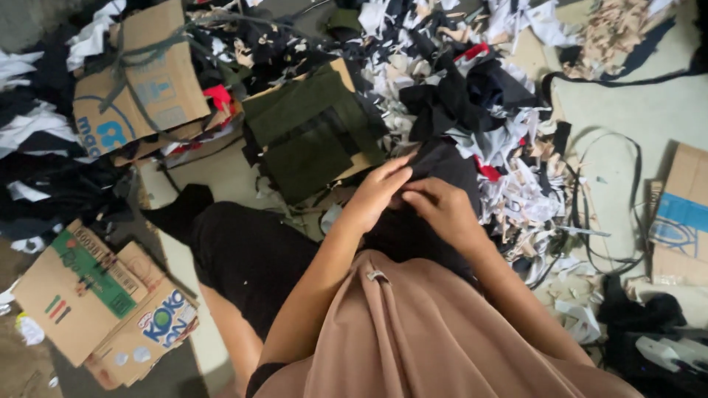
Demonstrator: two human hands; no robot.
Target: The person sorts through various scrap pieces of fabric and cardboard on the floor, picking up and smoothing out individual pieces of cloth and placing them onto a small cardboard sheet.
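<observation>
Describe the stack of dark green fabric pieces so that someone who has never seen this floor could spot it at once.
Start at the big heap of mixed fabric scraps that fills the upper middle of the floor. At its left edge, just above the person's left hand, lies the stack of dark green fabric pieces on a cardboard sheet. Unlike the shredded black, white and red bits, these are flat, squared-off olive pieces.
</observation>
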